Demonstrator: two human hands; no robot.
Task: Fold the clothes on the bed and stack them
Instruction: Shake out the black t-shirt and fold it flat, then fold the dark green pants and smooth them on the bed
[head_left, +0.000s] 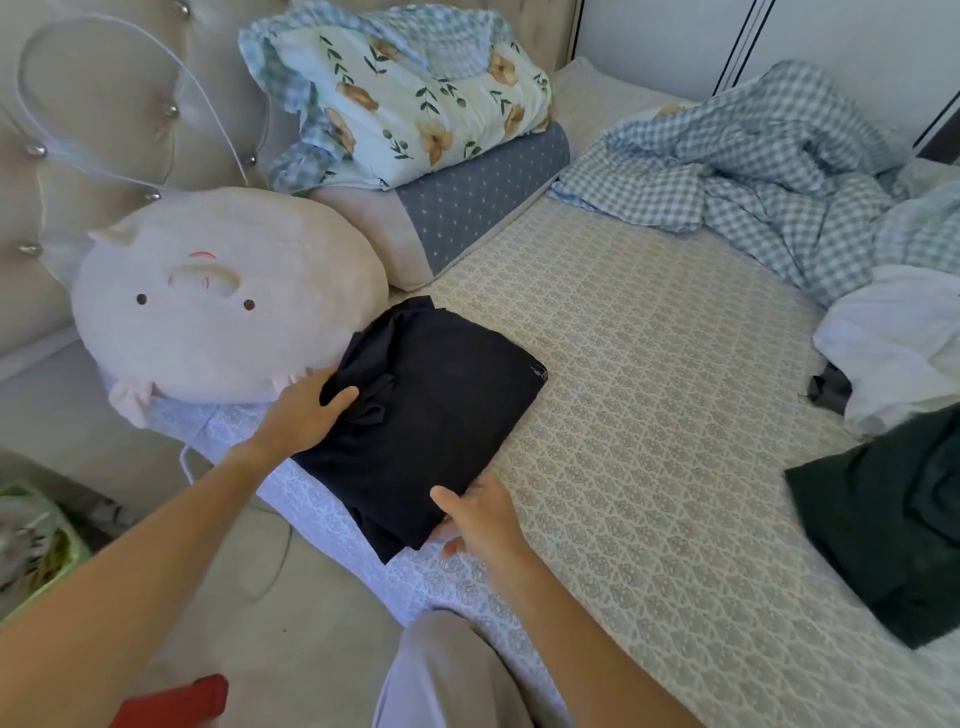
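A folded black garment (431, 410) lies at the bed's (649, 415) near edge beside a pig pillow (223, 296). The left hand (306, 410) grips its far-left side, thumb on top; the right hand (480, 514) pinches its near corner. Unfolded white cloth (893, 338) and dark green cloth (893, 525) lie at the right edge.

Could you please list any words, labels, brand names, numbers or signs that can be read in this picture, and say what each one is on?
No text in this view can be read.
The folded black garment bears a tiny light mark near its right corner, too small to tell whether it is a logo or lettering.
The pig-face cushion bears only a stitched face, no words.
The red object at the bottom edge shows no readable label.
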